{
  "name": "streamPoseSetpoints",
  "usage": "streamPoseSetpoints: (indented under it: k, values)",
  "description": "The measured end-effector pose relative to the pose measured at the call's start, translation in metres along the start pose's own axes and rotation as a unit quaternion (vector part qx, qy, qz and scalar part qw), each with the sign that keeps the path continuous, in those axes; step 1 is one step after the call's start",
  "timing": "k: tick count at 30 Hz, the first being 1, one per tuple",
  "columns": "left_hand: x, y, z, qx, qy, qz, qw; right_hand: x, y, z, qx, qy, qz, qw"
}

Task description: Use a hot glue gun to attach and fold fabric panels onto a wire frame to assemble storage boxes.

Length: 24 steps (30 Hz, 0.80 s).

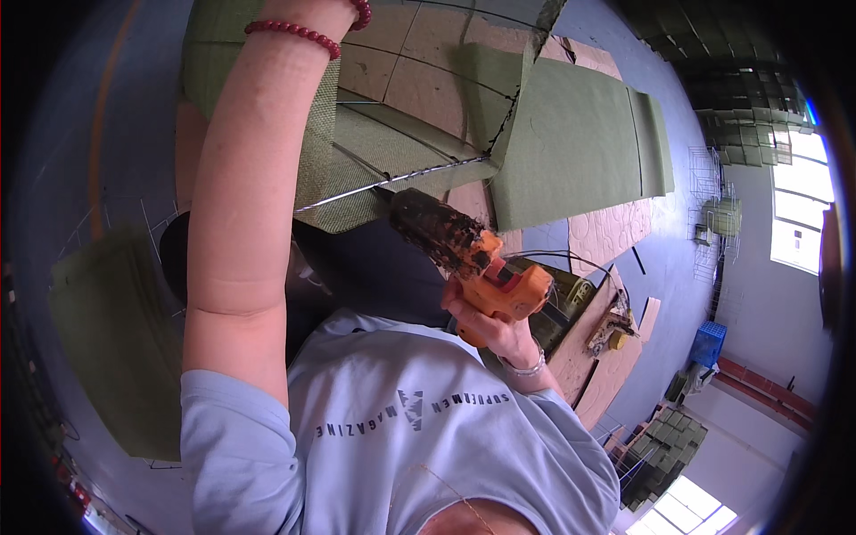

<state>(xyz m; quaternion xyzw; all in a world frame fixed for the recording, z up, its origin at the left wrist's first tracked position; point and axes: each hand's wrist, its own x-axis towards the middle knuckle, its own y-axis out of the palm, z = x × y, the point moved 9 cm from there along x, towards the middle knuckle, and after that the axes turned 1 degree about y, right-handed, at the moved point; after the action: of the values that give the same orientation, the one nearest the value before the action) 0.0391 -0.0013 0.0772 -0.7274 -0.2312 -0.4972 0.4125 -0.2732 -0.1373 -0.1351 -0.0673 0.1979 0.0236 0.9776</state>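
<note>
While the right hand (497, 330) grips the orange glue gun (515, 287) by its handle, the blackened nozzle (437, 227) points forward and left, its tip beside the rod-edged green woven panel (419, 143) beyond that hand. The left hand is out of view, its state untellable.

One orange glue gun (515, 290), one right hand (497, 330) in view, two grey sleeves (236, 437), one necklace (456, 489), one blue crate (709, 343), and over right, two bright windows (807, 183)

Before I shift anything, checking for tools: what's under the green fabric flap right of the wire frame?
Pinkish boards show past edges of the green fabric flap; whatever its middle covers can't be seen.
</note>
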Motion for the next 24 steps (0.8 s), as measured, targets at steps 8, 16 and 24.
streamPoseSetpoints:
  k: [8,16,24]
  values:
    - [0.0,0.001,-0.002,0.011,0.005,-0.001,1.0,0.001,-0.006,-0.006,0.077,0.001,-0.056,0.995]
    - [0.005,-0.001,0.01,0.006,-0.004,0.028,1.0,0.003,-0.01,-0.009,0.111,-0.032,-0.072,0.991]
    - [0.008,-0.009,0.017,-0.003,0.014,0.024,1.0,0.007,-0.012,-0.017,0.119,-0.022,-0.088,0.989]
